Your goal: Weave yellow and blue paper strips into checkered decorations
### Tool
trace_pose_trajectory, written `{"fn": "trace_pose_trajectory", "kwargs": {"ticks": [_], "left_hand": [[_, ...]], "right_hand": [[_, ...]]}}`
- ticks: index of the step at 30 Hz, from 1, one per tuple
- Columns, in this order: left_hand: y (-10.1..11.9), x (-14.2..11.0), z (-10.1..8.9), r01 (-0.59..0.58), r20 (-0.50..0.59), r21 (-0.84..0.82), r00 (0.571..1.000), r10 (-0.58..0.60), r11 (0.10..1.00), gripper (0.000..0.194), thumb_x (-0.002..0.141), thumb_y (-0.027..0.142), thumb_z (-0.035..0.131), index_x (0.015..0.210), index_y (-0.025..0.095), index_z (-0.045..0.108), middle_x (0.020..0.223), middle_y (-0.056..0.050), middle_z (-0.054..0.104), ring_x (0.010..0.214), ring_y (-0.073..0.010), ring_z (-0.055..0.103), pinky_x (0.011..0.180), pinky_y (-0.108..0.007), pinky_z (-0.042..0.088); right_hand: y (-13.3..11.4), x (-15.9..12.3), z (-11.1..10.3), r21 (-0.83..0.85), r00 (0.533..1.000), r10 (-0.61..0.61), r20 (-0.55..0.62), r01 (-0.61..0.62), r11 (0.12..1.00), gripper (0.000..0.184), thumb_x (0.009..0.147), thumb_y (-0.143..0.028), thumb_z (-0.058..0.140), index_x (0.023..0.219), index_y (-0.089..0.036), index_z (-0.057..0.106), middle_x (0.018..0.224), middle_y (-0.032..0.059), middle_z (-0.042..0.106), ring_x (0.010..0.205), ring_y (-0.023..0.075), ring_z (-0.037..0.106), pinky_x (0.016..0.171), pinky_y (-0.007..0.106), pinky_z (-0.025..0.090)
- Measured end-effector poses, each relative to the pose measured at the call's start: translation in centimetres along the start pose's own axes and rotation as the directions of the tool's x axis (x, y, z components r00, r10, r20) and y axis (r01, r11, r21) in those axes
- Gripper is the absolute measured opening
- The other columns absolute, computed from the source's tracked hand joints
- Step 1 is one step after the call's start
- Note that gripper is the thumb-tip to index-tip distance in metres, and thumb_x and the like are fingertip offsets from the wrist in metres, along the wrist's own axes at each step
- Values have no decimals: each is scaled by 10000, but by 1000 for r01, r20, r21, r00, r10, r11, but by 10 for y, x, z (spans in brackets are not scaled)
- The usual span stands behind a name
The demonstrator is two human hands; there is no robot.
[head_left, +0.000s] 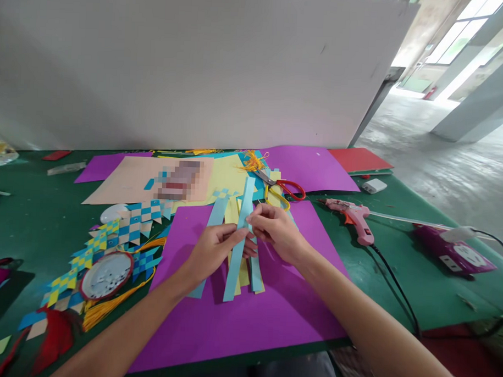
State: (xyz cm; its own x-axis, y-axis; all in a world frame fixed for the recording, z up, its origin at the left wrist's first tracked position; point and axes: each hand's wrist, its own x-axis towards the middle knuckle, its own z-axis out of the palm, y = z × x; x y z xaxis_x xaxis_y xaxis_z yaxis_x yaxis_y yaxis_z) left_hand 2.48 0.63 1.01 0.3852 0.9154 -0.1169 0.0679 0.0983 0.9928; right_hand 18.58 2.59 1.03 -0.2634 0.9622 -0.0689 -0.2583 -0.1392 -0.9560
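Observation:
My left hand (227,244) holds a light blue paper strip (239,259) upright, thumb across its front and fingers behind. At the strip's right edge, my right hand (275,228) is closed in a pinch. What its fingertips hold is too small to make out. Beneath and beside my hands, more blue strips (218,212) and pale yellow strips (243,275) lie on a purple sheet (213,335). Just beyond my right hand are scissors (272,184) with one red and one yellow handle loop, lying with their blades apart.
A pink glue gun (352,213) with a cord lies right, near a purple box (455,250) and a white adapter (374,185). Woven paper pieces (105,235), a round red-rimmed dish (107,275) and a yellow tassel (102,313) lie left. A white panel (189,71) stands behind.

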Motion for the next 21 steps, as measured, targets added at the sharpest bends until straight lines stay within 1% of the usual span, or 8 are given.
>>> {"fn": "trace_pose_trajectory", "kwargs": {"ticks": [2, 4, 7, 10, 14, 21], "left_hand": [[0, 1, 0, 11, 13, -24, 1000, -10, 1000, 326, 831, 456, 609, 741, 142, 611, 708, -51, 723, 675, -234, 720, 649, -344, 591], [0, 0, 0, 20, 39, -46, 999, -18, 999, 320, 834, 449, 610, 771, 135, 624, 717, -53, 723, 675, -228, 720, 645, -334, 590], [0, -1, 0, 28, 63, -56, 998, -24, 998, 314, 836, 437, 614, 821, 125, 640, 746, -63, 727, 690, -234, 721, 658, -348, 593], [-1, -2, -1, 41, 84, -68, 996, -35, 997, 303, 844, 421, 611, 873, 123, 653, 776, -71, 734, 707, -239, 723, 678, -366, 595], [-3, -2, -2, 47, 105, -69, 994, -40, 997, 292, 854, 405, 603, 927, 128, 661, 806, -75, 740, 728, -241, 724, 690, -372, 594], [-1, 0, -2, 44, 86, -70, 996, -38, 997, 280, 842, 402, 616, 880, 131, 676, 781, -68, 746, 703, -221, 724, 676, -324, 589]], "right_hand": [[0, 0, 1, -32, 1000, -4, 28, 5, 999, 202, 732, -267, 659, 657, -185, 490, 453, -88, 418, 402, 49, 329, 408, 207, 209], [-1, 0, 0, -101, 997, 9, 71, -2, 995, 214, 739, -302, 669, 666, -180, 508, 492, -72, 456, 427, 55, 379, 420, 206, 240], [-4, -1, -2, -176, 992, 31, 120, -9, 984, 276, 745, -354, 679, 628, -168, 512, 516, -52, 493, 440, 57, 405, 430, 210, 260], [-5, -1, -1, -154, 993, 21, 113, -4, 988, 319, 737, -369, 692, 588, -166, 495, 485, -55, 485, 414, 53, 389, 419, 214, 251], [-4, -2, 1, -104, 994, 24, 110, -12, 994, 323, 726, -353, 705, 574, -167, 488, 455, -63, 473, 386, 52, 380, 408, 219, 242], [-1, -1, 1, -61, 991, 28, 133, -20, 998, 312, 730, -346, 710, 579, -157, 514, 448, -64, 455, 395, 49, 367, 412, 219, 231]]}}
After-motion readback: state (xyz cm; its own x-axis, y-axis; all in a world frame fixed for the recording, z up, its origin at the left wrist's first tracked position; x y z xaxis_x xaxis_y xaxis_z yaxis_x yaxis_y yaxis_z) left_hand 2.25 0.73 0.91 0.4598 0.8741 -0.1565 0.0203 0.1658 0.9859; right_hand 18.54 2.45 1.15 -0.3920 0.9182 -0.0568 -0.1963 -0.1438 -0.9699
